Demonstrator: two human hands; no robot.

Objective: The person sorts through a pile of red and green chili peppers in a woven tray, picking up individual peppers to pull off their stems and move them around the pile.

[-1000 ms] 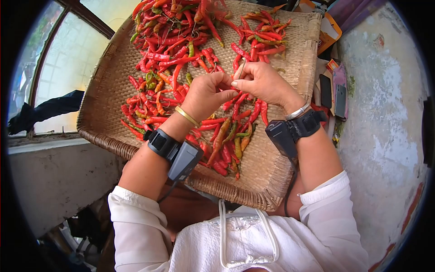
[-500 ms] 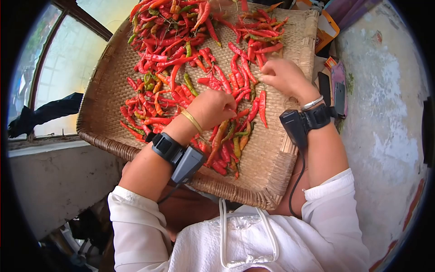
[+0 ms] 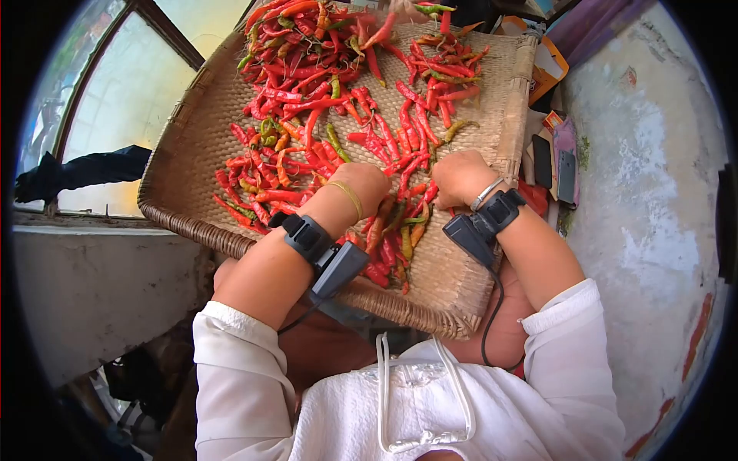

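Note:
A large woven basket tray [image 3: 492, 92] rests before me, holding many red chili peppers [image 3: 307, 73] with some green and orange ones among them. My left hand [image 3: 365, 188] is closed low over the lower pile, its fingertips hidden behind the back of the hand. To its right, my right hand [image 3: 461, 177] has its fingers curled down onto a red chili pepper [image 3: 428, 197], which partly shows at the fingertips. An olive-green chili pepper [image 3: 461, 129] lies just beyond the right hand. Mixed peppers [image 3: 392, 246] lie below the left hand.
A blurred, skin-toned shape at the tray's far edge may be another person's hand, near a green chili pepper [image 3: 434, 8]. Two phones [image 3: 566, 175] lie to the right beside the wall [image 3: 638, 192]. A window [image 3: 115, 84] and ledge border the left.
My right hand has come down and nearer to my left hand, over where a lone red chili pepper lay. An olive-green chili pepper now lies farther right. The view has shifted slightly.

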